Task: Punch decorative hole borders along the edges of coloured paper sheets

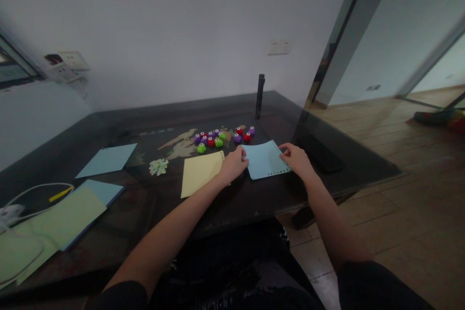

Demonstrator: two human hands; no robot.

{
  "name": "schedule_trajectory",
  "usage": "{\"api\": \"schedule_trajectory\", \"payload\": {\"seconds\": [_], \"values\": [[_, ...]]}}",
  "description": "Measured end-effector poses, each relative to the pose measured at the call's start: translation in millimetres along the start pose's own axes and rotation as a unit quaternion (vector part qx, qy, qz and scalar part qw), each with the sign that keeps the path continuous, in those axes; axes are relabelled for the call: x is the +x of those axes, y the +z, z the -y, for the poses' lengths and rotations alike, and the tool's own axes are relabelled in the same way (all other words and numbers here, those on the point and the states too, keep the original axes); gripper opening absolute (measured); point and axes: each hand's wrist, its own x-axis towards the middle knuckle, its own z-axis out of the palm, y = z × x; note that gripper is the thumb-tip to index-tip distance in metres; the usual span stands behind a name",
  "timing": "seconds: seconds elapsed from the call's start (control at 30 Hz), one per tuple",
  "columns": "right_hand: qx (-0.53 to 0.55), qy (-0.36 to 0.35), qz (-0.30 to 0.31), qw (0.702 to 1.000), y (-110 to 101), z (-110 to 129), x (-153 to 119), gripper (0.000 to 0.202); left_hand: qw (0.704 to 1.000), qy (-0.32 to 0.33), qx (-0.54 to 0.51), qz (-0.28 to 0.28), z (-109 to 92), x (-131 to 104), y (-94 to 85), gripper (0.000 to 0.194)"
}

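A light blue sheet of paper [267,157] with punched holes along two edges is held between my two hands, just above the dark table. My left hand [234,162] pinches its left edge with the fingers closed. At the right edge, my right hand [295,156] grips the paper between thumb and fingers. A pale yellow sheet of paper [198,172], also with punched holes, lies left of the blue one, partly covered by my left hand and forearm. Beyond the sheets sit several small red, purple and green pieces with eye-like tops [211,141].
A pile of small pale paper bits [158,167] lies left of the yellow sheet. More blue paper [109,159] and yellow paper [76,215] rest at left, near a white cable [32,186]. A black upright post [259,97] stands at the back; a dark flat object [321,155] is at right.
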Motion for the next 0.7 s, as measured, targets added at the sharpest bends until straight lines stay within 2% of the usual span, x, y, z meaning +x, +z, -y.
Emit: {"api": "schedule_trajectory", "payload": {"seconds": [0.33,0.7], "values": [[-0.030,0.001,0.004,1.000,2,0,0,0.022,0.991,0.029,0.125,0.028,-15,-7,-3.7,0.018],[-0.041,-0.024,0.000,0.999,3,-3,0,0.018,0.987,0.048,0.149,0.033,-16,-8,-2.7,0.020]]}}
